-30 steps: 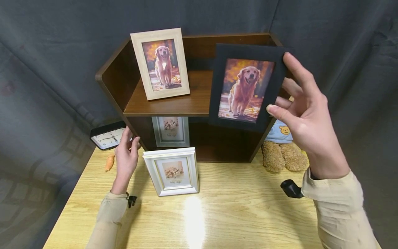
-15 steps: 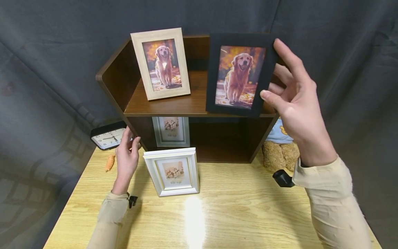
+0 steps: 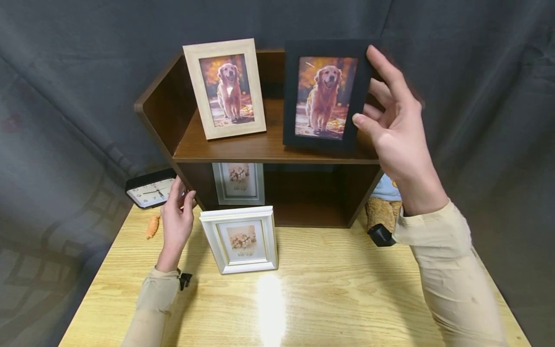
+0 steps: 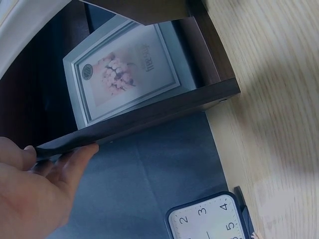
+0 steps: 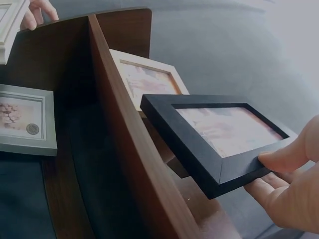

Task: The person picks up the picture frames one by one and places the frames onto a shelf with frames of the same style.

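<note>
My right hand [image 3: 401, 130] pinches the right edge of a black photo frame [image 3: 362, 86] with a dog picture, thumb in front and fingers behind. The frame overlaps the top shelf's right half in the head view; in the right wrist view its lower edge is close over the board. A pale wooden photo frame [image 3: 236, 132] with a like picture stands to its left on the brown shelf unit [image 3: 277, 153]. My left hand [image 3: 177, 224] grips the unit's left side panel; in the left wrist view thumb and fingers [image 4: 82, 162] lie on either side of it.
A grey-blue photo frame [image 3: 260, 185] stands in the lower compartment. The white photo frame [image 3: 253, 266] stands on the table [image 3: 329, 289] in front. Left of the unit are a clock [image 3: 149, 193] and a small orange object [image 3: 152, 226]; a plush toy [image 3: 379, 212] sits partly hidden at right.
My right hand has carried the black frame left and farther back over the top shelf, and the frame is now more upright. The left hand has stayed on the side panel.
</note>
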The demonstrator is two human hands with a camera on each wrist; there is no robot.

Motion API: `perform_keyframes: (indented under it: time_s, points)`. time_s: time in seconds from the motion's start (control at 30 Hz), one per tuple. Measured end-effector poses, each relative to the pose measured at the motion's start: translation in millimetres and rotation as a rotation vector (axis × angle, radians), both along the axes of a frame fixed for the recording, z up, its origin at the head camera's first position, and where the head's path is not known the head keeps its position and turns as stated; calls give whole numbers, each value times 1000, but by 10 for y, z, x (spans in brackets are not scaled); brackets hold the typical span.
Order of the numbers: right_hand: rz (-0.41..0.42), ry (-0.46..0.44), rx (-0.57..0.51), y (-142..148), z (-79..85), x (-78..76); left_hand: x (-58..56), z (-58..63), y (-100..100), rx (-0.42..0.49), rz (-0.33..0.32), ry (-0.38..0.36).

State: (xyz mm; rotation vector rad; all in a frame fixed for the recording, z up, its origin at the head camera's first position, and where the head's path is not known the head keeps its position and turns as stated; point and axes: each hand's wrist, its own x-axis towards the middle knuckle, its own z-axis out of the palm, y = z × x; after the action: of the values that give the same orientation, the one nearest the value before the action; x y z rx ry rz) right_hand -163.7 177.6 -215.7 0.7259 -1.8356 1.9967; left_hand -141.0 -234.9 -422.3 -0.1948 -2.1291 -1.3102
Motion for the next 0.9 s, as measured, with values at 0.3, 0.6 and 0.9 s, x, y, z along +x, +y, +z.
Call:
perform_keyframes:
  time_s: [0.3,0.6,0.9]
  points:
    - [-19,-36,-16,-50,-38,-141,-3,0,-2,0,-6,-10]
    - [-43,-50,5,-75,-57,-281,-2,6,-13,-1,-3,-8]
    - [-48,-69,-27,-100,-80,-397,-14,-1,-13,2,-4,-16]
